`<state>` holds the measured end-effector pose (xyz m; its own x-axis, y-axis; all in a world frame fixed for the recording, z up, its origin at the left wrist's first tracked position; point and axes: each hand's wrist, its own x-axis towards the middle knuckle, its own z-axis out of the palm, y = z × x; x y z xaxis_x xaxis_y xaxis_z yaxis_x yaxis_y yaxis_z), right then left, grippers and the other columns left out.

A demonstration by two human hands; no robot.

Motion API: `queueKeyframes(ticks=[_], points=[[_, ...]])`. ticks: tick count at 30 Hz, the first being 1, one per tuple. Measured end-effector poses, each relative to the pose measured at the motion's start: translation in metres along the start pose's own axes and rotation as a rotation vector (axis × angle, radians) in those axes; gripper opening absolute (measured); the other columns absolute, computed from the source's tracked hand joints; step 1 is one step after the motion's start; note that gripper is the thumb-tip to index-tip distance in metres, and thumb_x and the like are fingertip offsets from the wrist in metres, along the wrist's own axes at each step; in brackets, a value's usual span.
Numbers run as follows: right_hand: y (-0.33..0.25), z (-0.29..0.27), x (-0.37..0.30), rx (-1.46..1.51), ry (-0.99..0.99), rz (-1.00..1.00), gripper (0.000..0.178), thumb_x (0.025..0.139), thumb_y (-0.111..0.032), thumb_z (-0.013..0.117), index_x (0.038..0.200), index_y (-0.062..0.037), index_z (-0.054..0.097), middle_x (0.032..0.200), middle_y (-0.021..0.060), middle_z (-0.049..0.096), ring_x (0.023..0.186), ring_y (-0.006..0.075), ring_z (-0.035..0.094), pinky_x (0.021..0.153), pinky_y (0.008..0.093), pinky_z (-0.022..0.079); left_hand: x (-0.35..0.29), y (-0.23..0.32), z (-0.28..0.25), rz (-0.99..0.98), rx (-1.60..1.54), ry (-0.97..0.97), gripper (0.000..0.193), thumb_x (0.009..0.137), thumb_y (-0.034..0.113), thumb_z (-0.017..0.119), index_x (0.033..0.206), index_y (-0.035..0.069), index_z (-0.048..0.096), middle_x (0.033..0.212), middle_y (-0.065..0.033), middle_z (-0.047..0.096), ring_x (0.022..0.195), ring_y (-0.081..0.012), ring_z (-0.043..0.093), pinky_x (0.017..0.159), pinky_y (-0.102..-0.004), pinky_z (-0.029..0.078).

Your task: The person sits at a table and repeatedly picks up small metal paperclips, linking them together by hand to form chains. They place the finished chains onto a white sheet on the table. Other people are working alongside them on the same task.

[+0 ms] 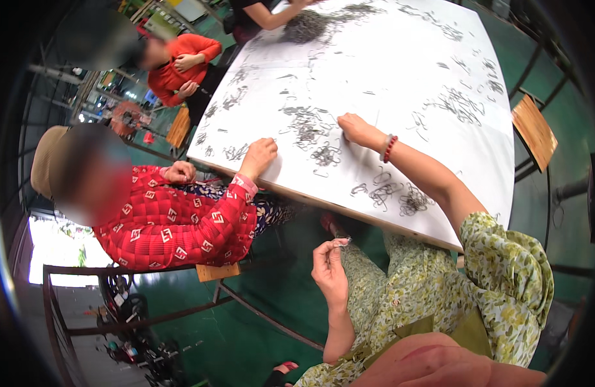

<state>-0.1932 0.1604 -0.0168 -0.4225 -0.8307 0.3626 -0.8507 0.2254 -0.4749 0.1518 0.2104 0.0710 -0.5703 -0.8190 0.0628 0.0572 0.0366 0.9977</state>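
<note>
My left hand is raised off the table's near edge, above my lap. Its thumb and fingers pinch a small shiny piece, too small to name. Over the white table top my right hand, with a beaded bracelet at the wrist, reaches forward with fingers closed. Whatever is between those fingers cannot be made out. Just left of it lies a loose cluster of dark, thin, curved wire pieces, like small hooks. Another heap of these wire pieces sits nearer to me, under my right forearm.
More wire pieces are scattered across the white table top. A co-worker in a red patterned jacket sits at the left, one hand on the table. Beyond are a person in orange and another person's arm. A wooden stool stands right.
</note>
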Motion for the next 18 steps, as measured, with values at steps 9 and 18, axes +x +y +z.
queueKeyframes(ticks=[9, 18], points=[[-0.084, -0.061, -0.062, 0.762, -0.121, 0.251, 0.028, 0.076, -0.001, 0.057, 0.102, 0.0052, 0.064, 0.067, 0.0090, 0.065, 0.056, 0.0129, 0.065, 0.056, 0.0261, 0.052, -0.007, -0.004, 0.011, 0.088, 0.013, -0.056, 0.009, 0.094, 0.003, 0.052, 0.100, -0.004, 0.053, 0.095, -0.0110, 0.064, 0.089, -0.0123, 0.059, 0.083, -0.0248, 0.047], [-0.200, -0.092, -0.157, 1.041, 0.025, 0.217, 0.018, 0.080, 0.000, 0.061, 0.097, 0.0006, 0.067, 0.083, 0.0051, 0.066, 0.071, 0.0082, 0.062, 0.063, 0.0222, 0.052, 0.002, -0.005, 0.005, 0.214, 0.329, -0.098, 0.008, 0.087, 0.004, 0.059, 0.095, 0.000, 0.058, 0.084, -0.0133, 0.064, 0.075, -0.0234, 0.065, 0.067, -0.0319, 0.050]])
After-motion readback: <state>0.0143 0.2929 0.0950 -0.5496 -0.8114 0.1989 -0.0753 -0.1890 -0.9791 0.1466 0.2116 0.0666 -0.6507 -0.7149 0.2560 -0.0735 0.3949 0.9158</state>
